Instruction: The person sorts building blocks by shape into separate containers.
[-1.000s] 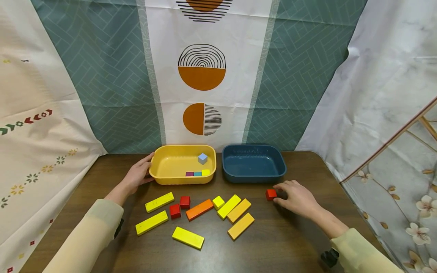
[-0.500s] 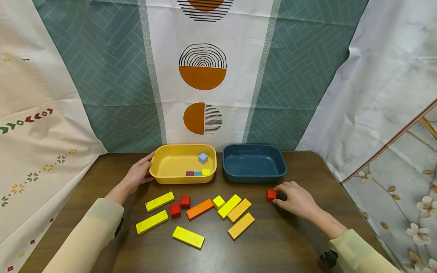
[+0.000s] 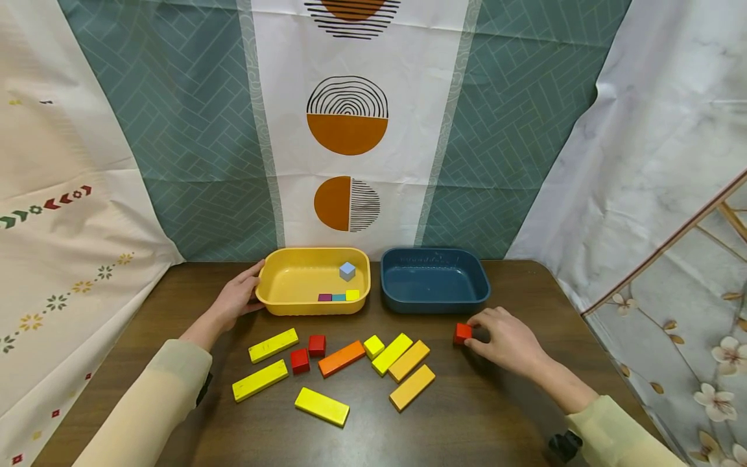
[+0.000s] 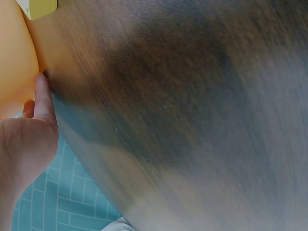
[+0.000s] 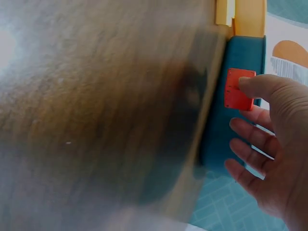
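Note:
Between thumb and index finger, my right hand (image 3: 504, 338) pinches a red cube (image 3: 463, 334), to the front right of the blue tub. The right wrist view shows the thumb (image 5: 260, 88) on the near face of the cube (image 5: 236, 90), with the other fingers loosely spread below. My left hand (image 3: 235, 298) touches the left end of the yellow tub (image 3: 318, 309). A straight finger (image 4: 44, 98) lies along the tub's wall in the left wrist view; part of that hand is hidden. Inside the yellow tub are a pale blue cube (image 3: 347, 271) and small purple, teal and yellow blocks.
The blue tub (image 3: 434, 306) stands right of the yellow one. In front lie two red cubes (image 3: 300, 360), an orange bar (image 3: 341, 359), a yellow cube (image 3: 373, 346), several yellow bars (image 3: 321, 407) and two light orange bars (image 3: 412, 387). Patterned cloth (image 3: 198, 162) hangs behind the table.
Almost nothing differs. The red cube and the right fingertips have shifted very slightly to the left; the left hand stays at the yellow tub.

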A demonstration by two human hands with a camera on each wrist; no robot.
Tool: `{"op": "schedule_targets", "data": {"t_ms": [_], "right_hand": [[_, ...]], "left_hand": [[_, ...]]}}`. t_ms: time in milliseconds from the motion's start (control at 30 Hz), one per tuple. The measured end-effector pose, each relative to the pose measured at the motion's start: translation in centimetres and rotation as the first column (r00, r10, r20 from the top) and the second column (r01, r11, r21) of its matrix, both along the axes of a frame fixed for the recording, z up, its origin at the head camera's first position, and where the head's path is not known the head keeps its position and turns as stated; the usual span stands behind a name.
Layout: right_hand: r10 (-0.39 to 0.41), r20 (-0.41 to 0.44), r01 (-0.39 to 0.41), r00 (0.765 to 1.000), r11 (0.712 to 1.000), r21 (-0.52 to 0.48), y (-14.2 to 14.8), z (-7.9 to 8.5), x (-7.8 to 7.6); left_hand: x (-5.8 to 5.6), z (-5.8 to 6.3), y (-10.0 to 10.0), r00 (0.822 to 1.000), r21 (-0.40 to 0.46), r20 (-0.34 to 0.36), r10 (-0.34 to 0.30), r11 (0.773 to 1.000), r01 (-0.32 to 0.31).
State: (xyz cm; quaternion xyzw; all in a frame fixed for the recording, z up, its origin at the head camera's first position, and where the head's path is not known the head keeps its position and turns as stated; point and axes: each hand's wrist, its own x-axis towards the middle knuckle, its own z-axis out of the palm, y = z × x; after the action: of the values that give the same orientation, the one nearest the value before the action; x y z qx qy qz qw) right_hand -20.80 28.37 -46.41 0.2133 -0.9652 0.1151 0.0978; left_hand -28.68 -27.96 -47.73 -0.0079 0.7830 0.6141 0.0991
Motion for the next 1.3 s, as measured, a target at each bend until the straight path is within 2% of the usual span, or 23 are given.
{"op": "schedule_targets", "data": {"t_ms": [500, 767, 1300], "right_hand": [[0.063, -0.088, -0.068, 0.994, 0.996, -0.06, -1.6, 4.5, -0.4], [0.082, -0.1, -0.089, 0.992, 0.994, -0.067, -2.9, 5.7, -1.1], [0.096, -0.085, -0.106, 0.992, 0.986, -0.125, -7.6, 7.6, -4.5]], "left_hand": [[0.0, 0.0, -0.1, 1.0, -0.006, 0.004, 0.007, 1.0, -0.007], [0.1, 0.0, 0.0, 1.0, -0.008, 0.005, 0.011, 1.0, -0.011], [-0.1, -0.1, 0.0, 1.0, -0.006, 0.012, 0.015, 1.0, -0.015]]}}
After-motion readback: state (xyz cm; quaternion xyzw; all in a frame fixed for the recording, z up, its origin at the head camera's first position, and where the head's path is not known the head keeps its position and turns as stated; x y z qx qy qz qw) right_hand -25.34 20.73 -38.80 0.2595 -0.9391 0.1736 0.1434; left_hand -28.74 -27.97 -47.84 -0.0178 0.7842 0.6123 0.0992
